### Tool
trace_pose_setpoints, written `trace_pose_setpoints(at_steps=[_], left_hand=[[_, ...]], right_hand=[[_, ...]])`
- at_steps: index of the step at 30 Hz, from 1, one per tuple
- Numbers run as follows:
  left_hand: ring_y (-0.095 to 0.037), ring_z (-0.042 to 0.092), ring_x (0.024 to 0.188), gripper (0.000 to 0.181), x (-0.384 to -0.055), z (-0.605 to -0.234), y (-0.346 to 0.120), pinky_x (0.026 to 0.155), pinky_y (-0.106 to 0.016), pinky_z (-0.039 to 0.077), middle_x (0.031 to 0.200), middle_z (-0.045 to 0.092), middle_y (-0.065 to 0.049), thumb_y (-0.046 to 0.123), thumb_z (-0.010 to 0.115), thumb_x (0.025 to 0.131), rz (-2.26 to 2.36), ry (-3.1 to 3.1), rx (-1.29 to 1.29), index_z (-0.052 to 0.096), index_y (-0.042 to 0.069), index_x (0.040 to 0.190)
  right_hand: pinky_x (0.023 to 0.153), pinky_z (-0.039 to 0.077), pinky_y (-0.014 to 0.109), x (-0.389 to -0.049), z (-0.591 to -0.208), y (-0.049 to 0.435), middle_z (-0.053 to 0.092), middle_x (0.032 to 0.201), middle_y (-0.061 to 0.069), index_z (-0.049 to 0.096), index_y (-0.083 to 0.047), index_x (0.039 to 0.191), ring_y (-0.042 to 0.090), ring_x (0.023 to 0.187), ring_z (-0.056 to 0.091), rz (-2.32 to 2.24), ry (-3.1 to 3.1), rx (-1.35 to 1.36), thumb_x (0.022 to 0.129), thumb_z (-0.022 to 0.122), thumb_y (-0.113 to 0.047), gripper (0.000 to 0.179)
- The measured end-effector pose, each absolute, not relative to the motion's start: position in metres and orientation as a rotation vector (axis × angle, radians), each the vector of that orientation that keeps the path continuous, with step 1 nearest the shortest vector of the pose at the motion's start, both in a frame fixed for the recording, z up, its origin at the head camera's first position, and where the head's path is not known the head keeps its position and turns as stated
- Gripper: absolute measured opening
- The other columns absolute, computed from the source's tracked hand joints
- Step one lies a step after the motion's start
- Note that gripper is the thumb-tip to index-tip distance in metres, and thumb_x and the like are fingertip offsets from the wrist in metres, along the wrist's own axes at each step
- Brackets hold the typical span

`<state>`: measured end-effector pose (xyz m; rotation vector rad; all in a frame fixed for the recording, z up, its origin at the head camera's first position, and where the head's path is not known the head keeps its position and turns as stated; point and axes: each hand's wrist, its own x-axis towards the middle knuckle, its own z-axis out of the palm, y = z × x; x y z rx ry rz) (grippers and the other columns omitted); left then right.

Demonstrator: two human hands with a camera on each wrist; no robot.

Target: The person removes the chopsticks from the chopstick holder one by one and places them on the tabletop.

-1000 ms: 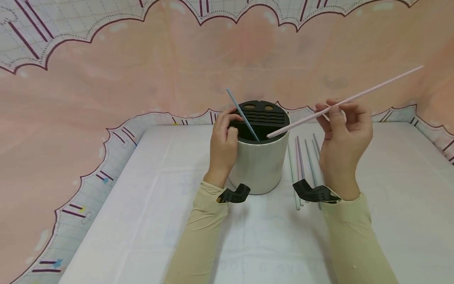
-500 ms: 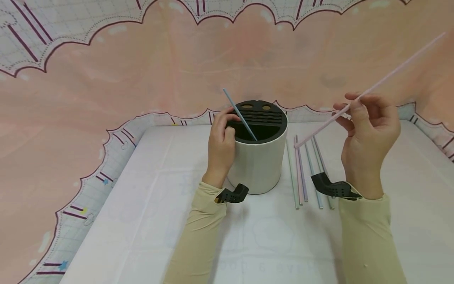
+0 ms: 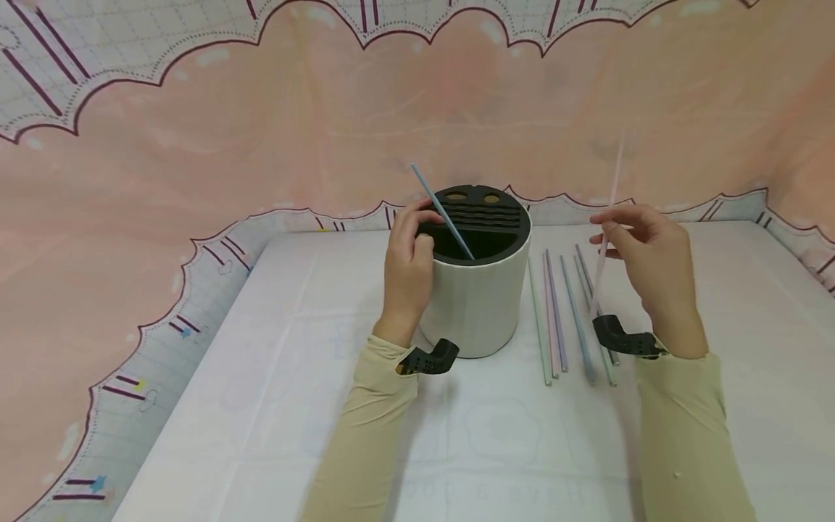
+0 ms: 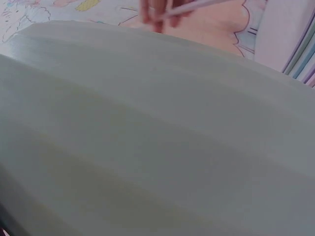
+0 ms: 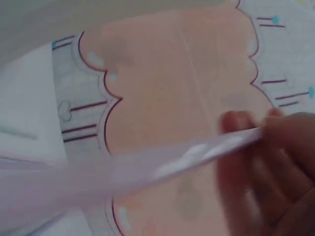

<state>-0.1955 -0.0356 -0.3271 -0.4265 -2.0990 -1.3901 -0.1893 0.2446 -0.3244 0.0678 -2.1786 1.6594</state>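
Note:
A white round utensil holder (image 3: 479,304) with a black slotted lid stands on the white table. My left hand (image 3: 407,264) grips its left side, fingers at the rim. A blue chopstick (image 3: 443,210) leans out of its front opening. To the right, my right hand (image 3: 649,261) pinches a pale pink chopstick (image 3: 615,174) between thumb and fingertips, nearly upright and blurred, overlapping the row below. In the right wrist view, the pink chopstick (image 5: 187,160) crosses toward the fingers. The holder's wall (image 4: 157,128) fills most of the left wrist view.
Several pastel chopsticks (image 3: 561,312) lie side by side on the table (image 3: 261,406), just right of the holder. Behind the table hangs an orange-pink patterned cloth (image 3: 391,109). Each wrist wears a black camera mount (image 3: 430,357).
The right hand has drawn the pink chopstick away from the holder's opening to the right and turned it from slanting to nearly upright. The left hand stays on the holder.

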Motion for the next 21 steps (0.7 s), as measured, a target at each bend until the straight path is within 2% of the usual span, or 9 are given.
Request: trace_pose_setpoints(at_steps=[4, 9, 12, 16, 21], left_hand=[[-0.004, 0.034, 0.121, 0.032, -0.197, -0.329, -0.037, 0.1, -0.024, 0.025, 0.126, 0.045, 0.01, 0.004, 0.033, 0.08, -1.367, -2.097, -0.433, 0.06, 0.011, 0.096], [-0.001, 0.033, 0.12, 0.032, -0.198, -0.329, -0.038, 0.1, -0.024, 0.026, 0.126, 0.044, 0.013, 0.007, 0.032, 0.08, -1.365, -2.104, -0.434, 0.06, 0.012, 0.095], [-0.009, 0.035, 0.121, 0.032, -0.186, -0.316, -0.034, 0.1, -0.025, 0.025, 0.127, 0.046, 0.004, 0.003, 0.032, 0.08, -1.387, -2.116, -0.418, 0.059, 0.006, 0.095], [-0.02, 0.036, 0.121, 0.031, -0.171, -0.301, -0.03, 0.101, -0.026, 0.024, 0.126, 0.046, -0.009, -0.002, 0.032, 0.079, -1.429, -2.116, -0.41, 0.058, -0.003, 0.095], [-0.02, 0.036, 0.121, 0.031, -0.172, -0.302, -0.03, 0.101, -0.025, 0.024, 0.126, 0.046, -0.009, -0.002, 0.031, 0.079, -1.428, -2.105, -0.416, 0.058, -0.003, 0.096]], right_hand=[[0.063, 0.047, 0.014, -0.193, -0.333, 0.249, 0.062, 0.101, 0.003, 0.061, -0.01, 0.106, 0.01, 0.076, 0.061, 1.364, -2.514, 0.02, 0.089, 0.049, -0.028, 0.027], [0.062, 0.05, 0.023, -0.197, -0.348, 0.256, 0.061, 0.101, 0.013, 0.056, -0.005, 0.105, 0.015, 0.076, 0.062, 1.182, -2.763, 0.086, 0.09, 0.046, -0.021, 0.024], [0.064, 0.051, 0.032, -0.2, -0.356, 0.262, 0.059, 0.101, 0.02, 0.05, 0.0, 0.108, 0.023, 0.078, 0.062, 1.185, -2.906, 0.118, 0.089, 0.046, -0.014, 0.024], [0.063, 0.051, 0.034, -0.204, -0.365, 0.27, 0.056, 0.1, 0.023, 0.046, 0.003, 0.112, 0.024, 0.074, 0.06, 1.161, -3.044, 0.111, 0.089, 0.045, -0.011, 0.028], [0.06, 0.05, 0.032, -0.207, -0.376, 0.278, 0.053, 0.1, 0.024, 0.046, 0.004, 0.109, 0.022, 0.071, 0.057, 1.132, -3.117, 0.075, 0.087, 0.047, -0.01, 0.026]])
